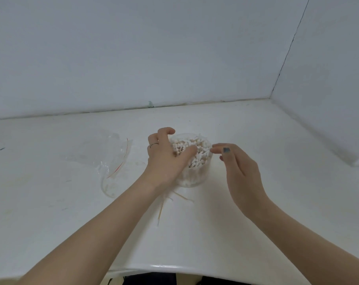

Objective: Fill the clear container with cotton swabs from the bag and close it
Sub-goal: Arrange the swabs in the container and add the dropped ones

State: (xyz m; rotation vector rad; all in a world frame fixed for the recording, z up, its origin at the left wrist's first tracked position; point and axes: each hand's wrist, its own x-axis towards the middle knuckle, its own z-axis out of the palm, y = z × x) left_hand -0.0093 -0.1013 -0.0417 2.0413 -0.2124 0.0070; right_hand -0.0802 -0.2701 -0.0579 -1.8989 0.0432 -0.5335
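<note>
A clear round container [197, 175] stands upright mid-table, packed with cotton swabs [192, 146] whose white tips reach its rim. My left hand [166, 159] wraps around the container's left side, thumb across the swab tips and fingers curled over the far rim. My right hand [239, 171] hovers just right of the rim, with thumb and forefinger pinched together at a swab tip on the edge. The clear plastic bag [106, 159] with a red seal strip lies flat and crumpled to the left. No lid is visible.
A few loose swabs [164, 204] lie on the white table [256, 212] just in front of the container. White walls close in behind and on the right. The table's near edge runs along the bottom of the view.
</note>
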